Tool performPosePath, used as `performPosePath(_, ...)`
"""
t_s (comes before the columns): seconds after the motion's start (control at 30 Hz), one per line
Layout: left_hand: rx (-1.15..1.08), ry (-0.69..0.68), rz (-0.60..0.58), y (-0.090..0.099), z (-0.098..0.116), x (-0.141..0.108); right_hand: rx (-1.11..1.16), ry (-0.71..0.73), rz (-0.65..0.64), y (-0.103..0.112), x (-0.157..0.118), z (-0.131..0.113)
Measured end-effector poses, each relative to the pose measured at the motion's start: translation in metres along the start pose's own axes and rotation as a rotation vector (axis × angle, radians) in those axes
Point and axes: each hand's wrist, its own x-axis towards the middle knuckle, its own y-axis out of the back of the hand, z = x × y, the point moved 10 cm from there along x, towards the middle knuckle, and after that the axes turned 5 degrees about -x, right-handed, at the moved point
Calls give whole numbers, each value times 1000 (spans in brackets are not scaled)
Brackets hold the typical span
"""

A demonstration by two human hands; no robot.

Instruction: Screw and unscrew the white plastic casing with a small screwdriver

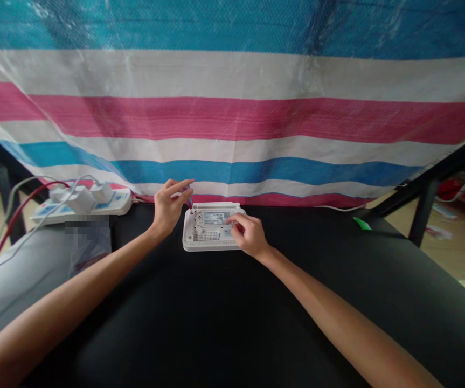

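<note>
A white plastic device (205, 235) with a vented underside and a printed label lies on the black table, in the middle of the view. My left hand (169, 205) is at its back left corner, fingers closed round a small screwdriver (189, 201) with a purplish, see-through handle. The tool stands roughly upright, its lower end at the device's corner. My right hand (248, 233) rests on the device's right side with its fingers curled; whatever lies under the fingertips is hidden.
A white power strip (125, 202) with plugs and cables sits at the back left, a clear plastic bag (90, 242) in front of it. A green scrap (362, 223) lies at the back right. Behind the black table (216, 323) hangs a striped sheet (232, 118).
</note>
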Motion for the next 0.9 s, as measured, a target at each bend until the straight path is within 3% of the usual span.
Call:
performPosePath(0.27,-195,63,-120,-14,-12,-4,-10,0,-1,1,0,-1)
performPosePath(0.5,-49,11,-41,-4,-1,-2,-5,3,2,0,0,0)
performPosePath(0.73,-275,80,-183,-19,-18,-1,-7,-7,7,0,0,2)
performPosePath(0.9,-45,-5,-108,-11,-5,1,-3,-3,7,-1,0,2)
